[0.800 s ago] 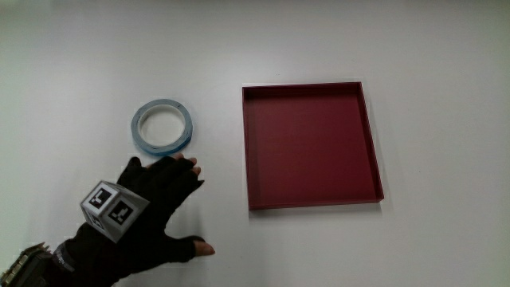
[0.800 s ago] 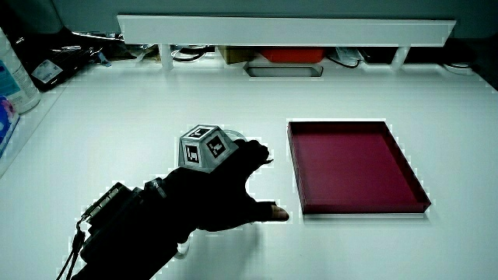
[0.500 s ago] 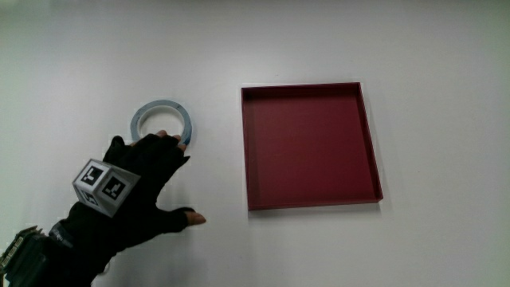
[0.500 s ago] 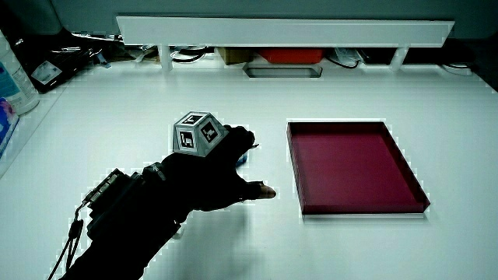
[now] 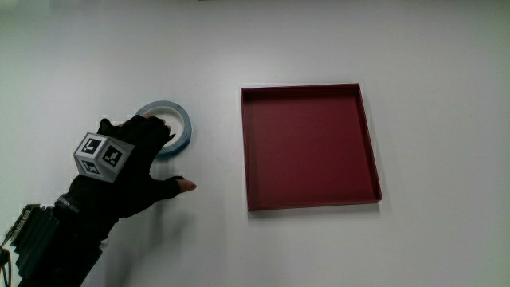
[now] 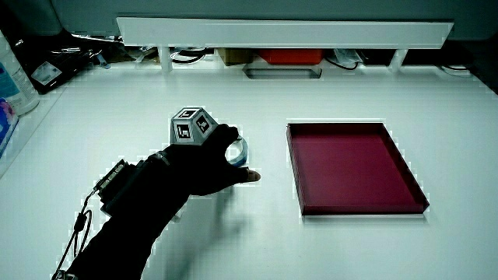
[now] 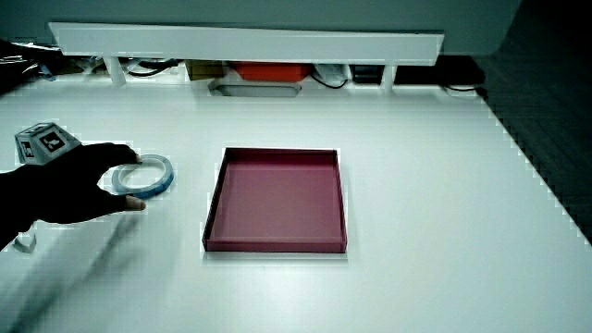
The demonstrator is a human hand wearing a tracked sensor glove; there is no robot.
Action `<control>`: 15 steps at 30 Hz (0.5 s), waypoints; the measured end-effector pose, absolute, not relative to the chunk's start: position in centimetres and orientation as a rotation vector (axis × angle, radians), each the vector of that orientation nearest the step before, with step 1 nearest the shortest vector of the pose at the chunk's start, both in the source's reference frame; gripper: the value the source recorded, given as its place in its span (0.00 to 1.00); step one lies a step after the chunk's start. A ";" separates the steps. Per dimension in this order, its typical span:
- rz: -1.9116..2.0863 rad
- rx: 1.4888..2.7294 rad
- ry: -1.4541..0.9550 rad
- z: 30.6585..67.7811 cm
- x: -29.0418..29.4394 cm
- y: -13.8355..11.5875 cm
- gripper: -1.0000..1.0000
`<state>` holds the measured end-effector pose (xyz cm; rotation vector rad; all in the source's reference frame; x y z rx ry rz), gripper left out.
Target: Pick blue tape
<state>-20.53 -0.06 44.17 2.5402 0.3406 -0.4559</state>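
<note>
The hand (image 5: 127, 171) lies low over the table (image 5: 319, 48), palm down, reaching onto the blue tape (image 5: 177, 127) so the roll can be gripped. Its fingers (image 5: 155, 131) lie across the part of the ring nearest the person, and the thumb (image 5: 177, 186) sticks out, off the tape. The fingers seem to be only starting to curl; no firm hold shows. The roll lies flat, beside the red tray (image 5: 311, 203) and apart from it.

Nothing readable is showing anywhere: the patterned cube (image 5: 102, 155) on the hand (image 5: 131, 179) is bearing only black-and-white marker squares, no letters or numbers.
</note>
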 end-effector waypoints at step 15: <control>-0.349 2.558 0.312 47.9 -21.0 -1.7 0.50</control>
